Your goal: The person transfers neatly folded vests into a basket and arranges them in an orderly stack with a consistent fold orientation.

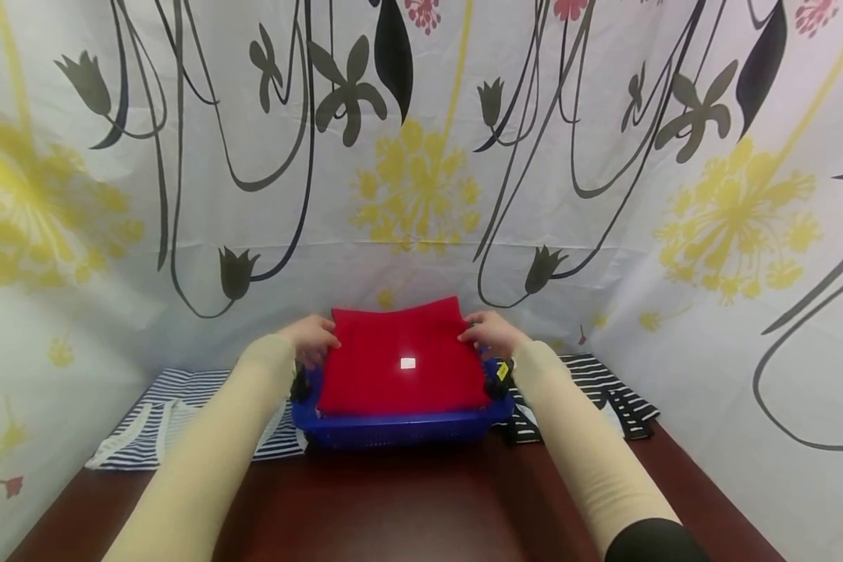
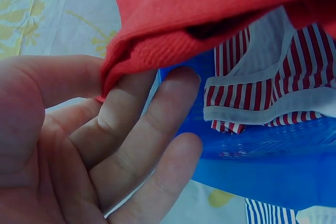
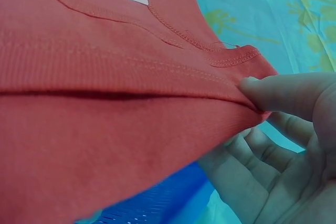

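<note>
A folded red garment with stitched, ribbed edges and a small white label spans both hands over a blue plastic basket. At its left edge, my left hand pinches a folded corner between thumb and fingers; the other fingers spread below the cloth in the left wrist view. My right hand grips the opposite corner, thumb on top and fingers underneath. Beneath the red cloth, a red-and-white striped garment lies in the basket, mostly hidden in the head view.
Blue-and-white striped clothes lie on the dark red-brown table, left of the basket. Black-and-white striped clothes are on its right. A white curtain with a flower print hangs behind and at both sides.
</note>
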The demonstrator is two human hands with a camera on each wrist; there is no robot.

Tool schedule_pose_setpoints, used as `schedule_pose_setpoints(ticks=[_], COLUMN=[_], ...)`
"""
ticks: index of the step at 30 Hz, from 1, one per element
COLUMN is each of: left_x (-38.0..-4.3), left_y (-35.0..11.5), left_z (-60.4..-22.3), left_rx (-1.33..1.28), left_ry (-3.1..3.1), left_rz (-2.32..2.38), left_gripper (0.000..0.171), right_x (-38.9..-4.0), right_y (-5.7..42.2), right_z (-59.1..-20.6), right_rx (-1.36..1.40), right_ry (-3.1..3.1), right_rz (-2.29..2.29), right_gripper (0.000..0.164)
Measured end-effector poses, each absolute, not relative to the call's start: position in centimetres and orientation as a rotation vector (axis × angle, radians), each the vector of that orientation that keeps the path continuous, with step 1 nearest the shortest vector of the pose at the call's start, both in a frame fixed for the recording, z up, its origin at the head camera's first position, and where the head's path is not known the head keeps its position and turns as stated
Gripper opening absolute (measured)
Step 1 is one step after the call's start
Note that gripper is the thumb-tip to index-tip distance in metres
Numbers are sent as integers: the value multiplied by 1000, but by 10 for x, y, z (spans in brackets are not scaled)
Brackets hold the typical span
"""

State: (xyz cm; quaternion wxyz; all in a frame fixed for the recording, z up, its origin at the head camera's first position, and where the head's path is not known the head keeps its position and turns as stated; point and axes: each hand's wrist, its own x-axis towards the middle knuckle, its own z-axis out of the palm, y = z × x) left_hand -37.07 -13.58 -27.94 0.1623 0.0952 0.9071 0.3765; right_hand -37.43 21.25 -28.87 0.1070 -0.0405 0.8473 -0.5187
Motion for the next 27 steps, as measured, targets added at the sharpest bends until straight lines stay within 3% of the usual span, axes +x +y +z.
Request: schedule_pose_setpoints(ticks=[15,27], left_x=[-374,-376], left_y=[-133,-131], left_z=[-296,-299], left_rx=[238,295], left_ry=[2630,2576], left_rz=[991,1004], left_gripper=[60,57], right_x=[-381,-393], right_y=[212,212], right_z=[-307,-316], right_rx=[-96,-112], right_ry=[2538,2511], right_rz=[-1429,-1412], right_gripper=[49,55])
